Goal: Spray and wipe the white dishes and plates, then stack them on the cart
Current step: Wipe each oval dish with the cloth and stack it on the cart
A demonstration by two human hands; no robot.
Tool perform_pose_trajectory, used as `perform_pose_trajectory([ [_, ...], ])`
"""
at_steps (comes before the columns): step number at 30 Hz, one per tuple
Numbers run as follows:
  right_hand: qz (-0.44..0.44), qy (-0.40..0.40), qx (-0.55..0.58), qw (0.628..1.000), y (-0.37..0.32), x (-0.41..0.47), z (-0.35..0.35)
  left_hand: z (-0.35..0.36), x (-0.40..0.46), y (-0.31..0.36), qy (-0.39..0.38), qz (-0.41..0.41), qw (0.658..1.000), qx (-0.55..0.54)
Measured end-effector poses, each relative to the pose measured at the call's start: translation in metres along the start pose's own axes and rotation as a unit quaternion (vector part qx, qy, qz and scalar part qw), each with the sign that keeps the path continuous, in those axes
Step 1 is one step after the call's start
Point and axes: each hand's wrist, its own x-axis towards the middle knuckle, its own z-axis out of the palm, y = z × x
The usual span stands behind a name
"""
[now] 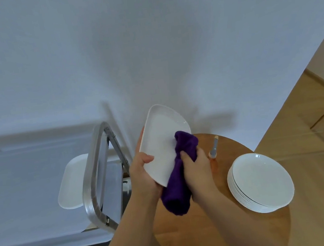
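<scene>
— Round table (221, 228) under the hands; why was the dish (165, 140) tilted up?
— Left hand (143, 174) gripped its edge so the right hand (197, 171), clenching the cloth (181, 173), could wipe.
— The stack (261, 181)?
— Waiting at three o'clock; cart (41, 178) at nine.

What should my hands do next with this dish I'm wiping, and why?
Probably keep sweeping the purple cloth across the rectangular dish: your right hand presses it mid-dish while your left hand holds the edge. Its upper part looks unwiped. Afterwards it likely goes on the dish on the cart.
</scene>
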Motion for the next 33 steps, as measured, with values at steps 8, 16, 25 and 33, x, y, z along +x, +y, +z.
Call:
perform_pose_trajectory([
  [8,-0.124,0.063,-0.203,0.969,-0.004,0.01,-0.016,-0.046,-0.001,0.016,-0.033,0.053,0.855,0.515],
  [16,0.0,0.005,0.004,1.0,0.008,0.001,0.016,-0.086,-0.011,0.044,0.063,0.116,0.797,0.589],
  [25,0.01,-0.013,-0.028,0.999,0.032,-0.006,0.05,-0.202,0.004,0.155,0.267,0.148,0.75,0.587],
  [33,0.007,-0.043,-0.068,0.997,0.044,-0.009,0.096,-0.291,0.033,0.162,0.311,0.034,0.769,0.557],
])
